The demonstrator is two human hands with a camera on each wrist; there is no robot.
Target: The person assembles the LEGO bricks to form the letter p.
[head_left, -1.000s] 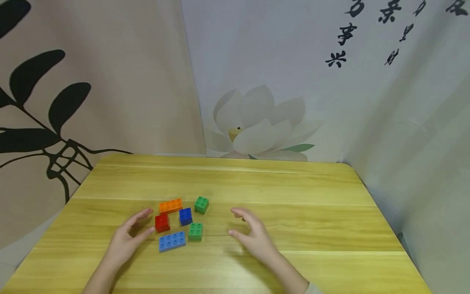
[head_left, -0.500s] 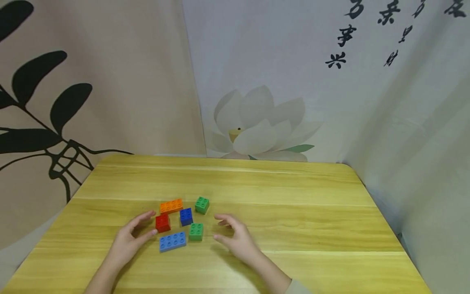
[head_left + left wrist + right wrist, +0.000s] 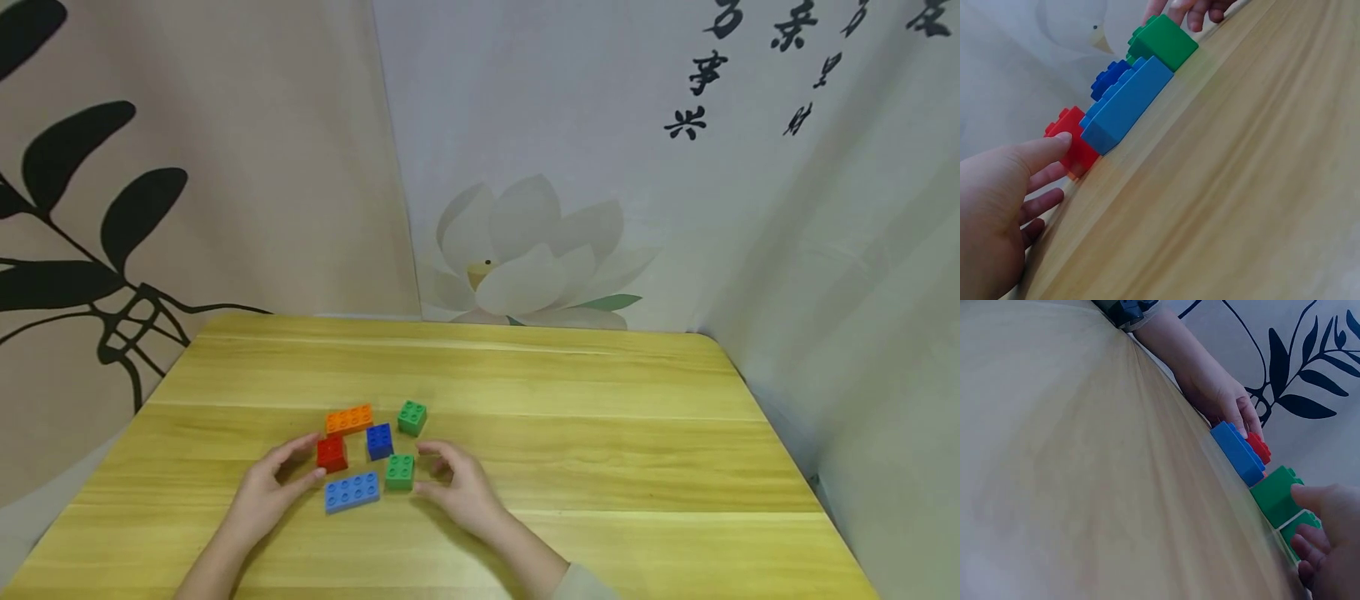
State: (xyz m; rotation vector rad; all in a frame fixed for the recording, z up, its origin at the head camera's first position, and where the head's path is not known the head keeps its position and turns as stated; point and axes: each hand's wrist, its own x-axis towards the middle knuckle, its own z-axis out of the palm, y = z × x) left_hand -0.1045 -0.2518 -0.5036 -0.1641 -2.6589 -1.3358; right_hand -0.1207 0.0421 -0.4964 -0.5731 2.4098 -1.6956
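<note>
My left hand (image 3: 262,498) is at the left of a red toy building brick (image 3: 332,454), thumb and index fingertips right at its edges. In the left wrist view the thumb (image 3: 1054,150) overlaps the red brick. My right hand (image 3: 463,496) is beside the nearer green brick (image 3: 399,472), thumb and fingers spread apart at its right side. The right wrist view shows the right thumb (image 3: 1310,497) overlapping that brick's face. Both hands have relaxed fingers. A light blue brick (image 3: 352,492) lies in front, and a dark blue brick (image 3: 379,442) lies between the hands.
An orange brick (image 3: 348,419) lies behind the red one, and another green brick (image 3: 412,417) sits at the back right of the group. All rest on a wooden table (image 3: 637,450). Printed curtains (image 3: 540,125) hang behind it.
My right hand has moved left, from off to the right up to the nearer green brick. The left hand has edged right toward the red brick. The bricks stay in place.
</note>
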